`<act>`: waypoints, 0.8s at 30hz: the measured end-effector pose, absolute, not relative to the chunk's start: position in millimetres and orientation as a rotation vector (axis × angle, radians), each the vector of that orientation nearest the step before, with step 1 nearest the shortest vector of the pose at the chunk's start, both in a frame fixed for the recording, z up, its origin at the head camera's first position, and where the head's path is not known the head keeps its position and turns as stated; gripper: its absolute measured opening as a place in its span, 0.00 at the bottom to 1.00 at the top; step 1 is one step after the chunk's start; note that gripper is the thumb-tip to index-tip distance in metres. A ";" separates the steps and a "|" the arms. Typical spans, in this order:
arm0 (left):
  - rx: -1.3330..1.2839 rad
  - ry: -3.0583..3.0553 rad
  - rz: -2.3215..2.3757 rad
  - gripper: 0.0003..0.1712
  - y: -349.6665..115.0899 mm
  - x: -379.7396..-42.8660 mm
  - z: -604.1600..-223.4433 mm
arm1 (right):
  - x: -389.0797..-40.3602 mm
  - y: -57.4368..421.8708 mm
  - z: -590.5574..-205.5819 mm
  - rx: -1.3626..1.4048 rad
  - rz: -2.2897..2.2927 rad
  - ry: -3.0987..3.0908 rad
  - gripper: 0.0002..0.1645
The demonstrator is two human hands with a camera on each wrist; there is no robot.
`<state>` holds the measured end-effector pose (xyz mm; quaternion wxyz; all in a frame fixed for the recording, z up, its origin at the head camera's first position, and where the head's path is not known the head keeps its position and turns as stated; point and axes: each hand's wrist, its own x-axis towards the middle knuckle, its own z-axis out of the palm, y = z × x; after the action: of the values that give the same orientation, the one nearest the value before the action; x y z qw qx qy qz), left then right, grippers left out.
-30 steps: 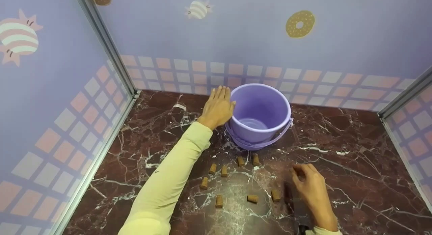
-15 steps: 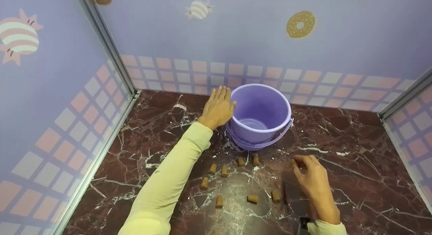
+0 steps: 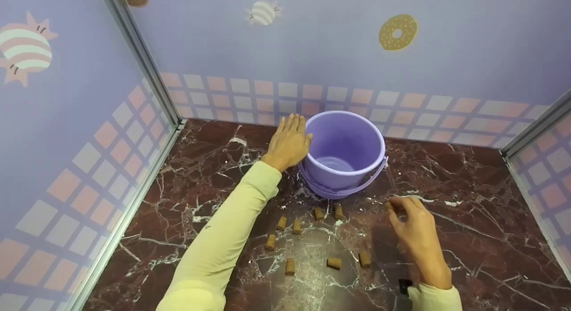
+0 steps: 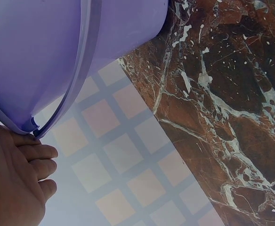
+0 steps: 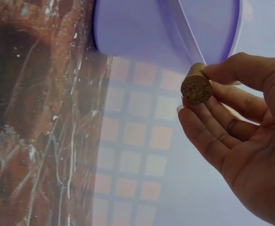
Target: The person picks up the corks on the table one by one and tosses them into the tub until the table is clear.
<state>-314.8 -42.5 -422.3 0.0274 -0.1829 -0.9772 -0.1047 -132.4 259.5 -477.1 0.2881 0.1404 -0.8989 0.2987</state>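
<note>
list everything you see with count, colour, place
table: 1, dark red, bottom
walls: 3, lilac, left, back and right
wall strips: 2, grey, corners
candy prints: 2, white-striped, left and back walls
donut prints: 2, brown, back wall
bucket: 1, purple, on table
handle: 1, purple, on bucket
corks: 9, brown, 8 on table, 1 held
small object: 1, black, bottom right
sleeves: 2, pale yellow, on arms
left hand: 1, at bucket
right hand: 1, pinching cork

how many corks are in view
9: one cork in the right hand; on the marble surface, two corks before the bucket, three left of those, three in the nearest row. The bucket may hide others.
</note>
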 end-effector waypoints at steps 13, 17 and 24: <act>-0.555 -3.032 -0.311 0.38 -42.0 -315.0 -422.9 | -140.1 258.6 -460.5 0.408 0.815 -2.366 0.17; -0.549 -3.031 -0.300 0.38 -41.9 -314.9 -423.0 | -143.2 258.4 -455.1 0.394 0.815 -2.379 0.17; -0.547 -3.038 -0.314 0.38 -42.2 -315.9 -423.0 | -148.4 256.7 -446.9 0.390 0.812 -2.372 0.17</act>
<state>-315.9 -42.2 -423.0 0.0194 -0.1763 -0.9789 -0.1011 -148.4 256.7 -446.9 0.2977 0.1466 -0.8925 0.3055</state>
